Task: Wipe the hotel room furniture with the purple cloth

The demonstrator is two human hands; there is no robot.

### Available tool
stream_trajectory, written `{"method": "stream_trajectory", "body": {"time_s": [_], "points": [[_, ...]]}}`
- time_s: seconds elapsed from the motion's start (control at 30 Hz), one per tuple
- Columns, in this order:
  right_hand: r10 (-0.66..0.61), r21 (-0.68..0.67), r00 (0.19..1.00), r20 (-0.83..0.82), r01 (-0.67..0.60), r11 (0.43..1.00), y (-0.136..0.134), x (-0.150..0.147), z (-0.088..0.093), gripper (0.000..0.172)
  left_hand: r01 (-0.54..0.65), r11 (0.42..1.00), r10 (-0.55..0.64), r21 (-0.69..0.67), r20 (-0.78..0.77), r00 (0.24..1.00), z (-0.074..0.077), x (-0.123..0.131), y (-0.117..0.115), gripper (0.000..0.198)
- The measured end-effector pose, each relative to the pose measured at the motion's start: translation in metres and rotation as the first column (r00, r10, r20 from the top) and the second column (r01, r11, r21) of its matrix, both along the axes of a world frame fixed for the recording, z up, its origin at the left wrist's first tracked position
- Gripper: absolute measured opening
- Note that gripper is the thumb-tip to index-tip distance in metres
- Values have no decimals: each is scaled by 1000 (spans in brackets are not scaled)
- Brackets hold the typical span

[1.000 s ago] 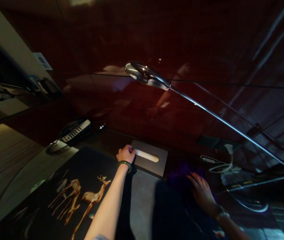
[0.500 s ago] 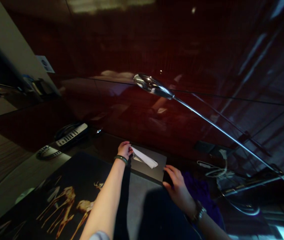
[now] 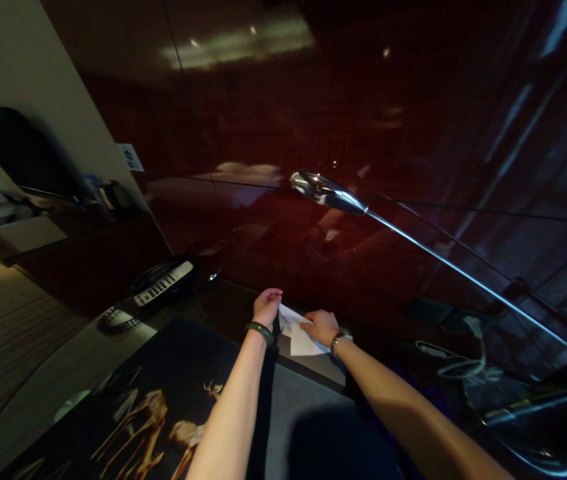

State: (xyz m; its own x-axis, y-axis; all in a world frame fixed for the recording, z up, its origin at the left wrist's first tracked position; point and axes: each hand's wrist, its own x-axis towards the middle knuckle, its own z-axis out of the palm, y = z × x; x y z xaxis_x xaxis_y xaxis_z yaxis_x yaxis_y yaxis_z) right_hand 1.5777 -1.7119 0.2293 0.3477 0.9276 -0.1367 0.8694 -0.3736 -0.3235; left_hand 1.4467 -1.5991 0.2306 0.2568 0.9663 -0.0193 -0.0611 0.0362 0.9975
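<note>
A white tissue (image 3: 304, 343) is spread partly unfolded over the grey tissue box (image 3: 330, 367), which stands against the dark red wall panel. My left hand (image 3: 266, 309), with a green bangle at its wrist, pinches the tissue's far left corner. On the tissue's right side is my right hand (image 3: 322, 327), wearing a metal-band watch (image 3: 337, 343); its fingers are closed on the paper, and the fingertips are partly hidden. The slot of the box is covered by the tissue and my right hand.
A chrome lamp (image 3: 326, 191) on a long thin arm reaches across above the box. A telephone (image 3: 163, 285) with a coiled cord stands to the left. The dark mat (image 3: 183, 367) printed with animal figures lies nearer me. White cables (image 3: 473, 363) lie at right.
My right hand has moved left from the box's right edge onto the tissue. The tissue is now wider unfolded. The view has shifted, so everything sits slightly further right and lower.
</note>
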Motion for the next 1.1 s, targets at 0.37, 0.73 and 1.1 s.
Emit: {"method": "stream_trajectory", "body": {"time_s": [0.37,0.73,1.1], "points": [[3,-142,984,-179,-29,989,25,44,23,33,307,909,-180,282,-399,899,-58,47,-125,26],[-41,33,994,-106,45,998,-20,30,-6,21,329,851,-16,410,-605,796,-67,21,-114,20],[79,69,995,68,-84,994,-38,10,-26,24,416,836,42,359,-796,603,-54,0,-45,24]]}}
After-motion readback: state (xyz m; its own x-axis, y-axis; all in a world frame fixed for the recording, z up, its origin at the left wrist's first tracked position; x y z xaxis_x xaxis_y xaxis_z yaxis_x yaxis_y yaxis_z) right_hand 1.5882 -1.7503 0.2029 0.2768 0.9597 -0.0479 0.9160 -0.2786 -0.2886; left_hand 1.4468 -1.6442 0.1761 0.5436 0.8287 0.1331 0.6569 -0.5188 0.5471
